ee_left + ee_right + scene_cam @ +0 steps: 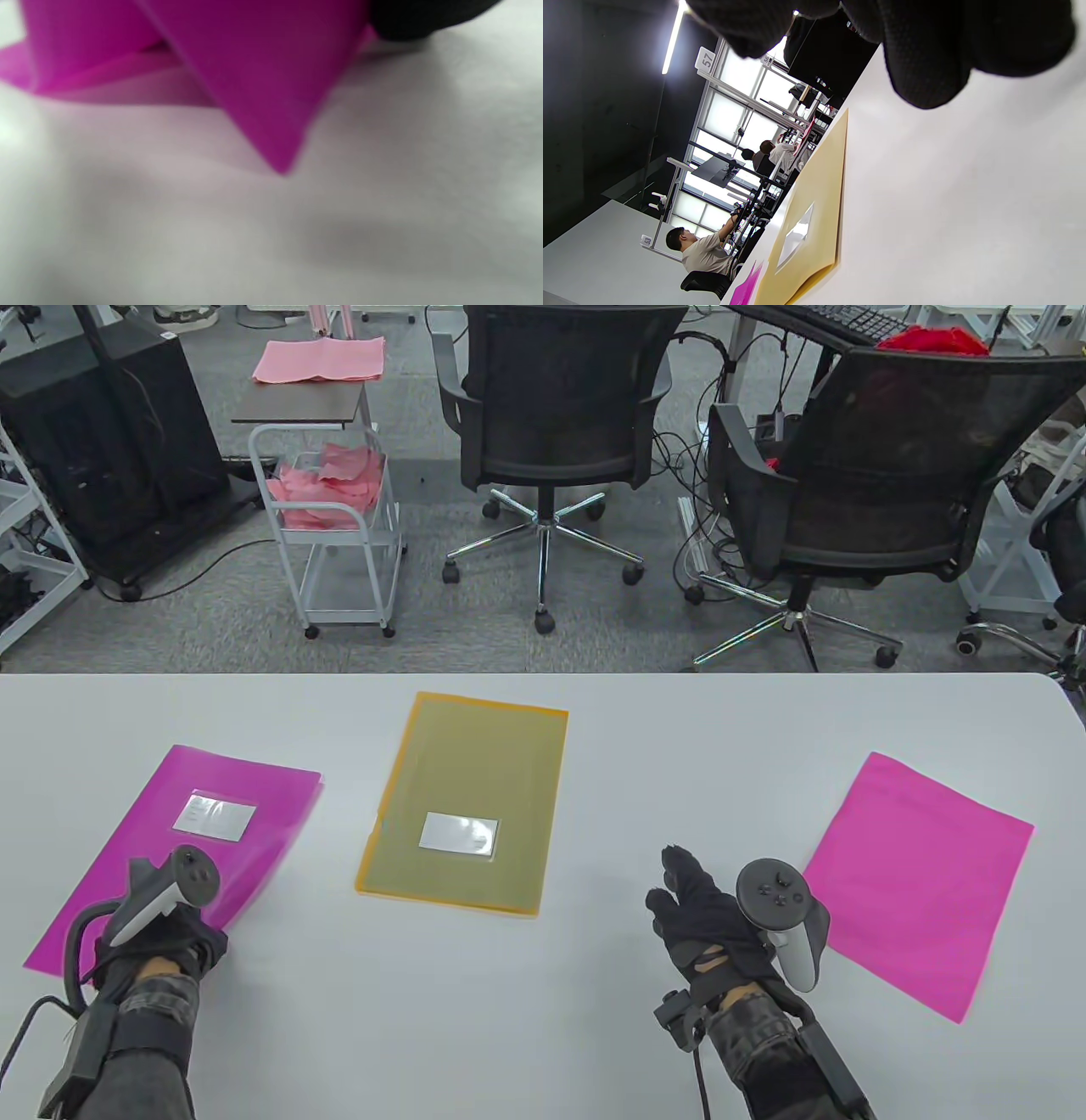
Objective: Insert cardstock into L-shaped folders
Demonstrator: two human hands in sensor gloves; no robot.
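Observation:
A magenta L-shaped folder (191, 836) with a white label lies at the table's left. My left hand (174, 933) sits on its near right corner, fingers hidden under the tracker. In the left wrist view that folder's corner (263, 84) is raised off the table above a lower layer, with a black fingertip (415, 17) at its edge. An orange folder (467, 802) with a sheet inside lies in the middle. A loose pink cardstock sheet (920, 882) lies at the right. My right hand (687, 899) is between them, fingers relaxed and holding nothing.
Two black office chairs (551, 432) and a white cart (339, 526) with pink sheets stand on the floor beyond the table's far edge (543, 675). The right wrist view shows the orange folder (814, 203) edge-on and people seated far off.

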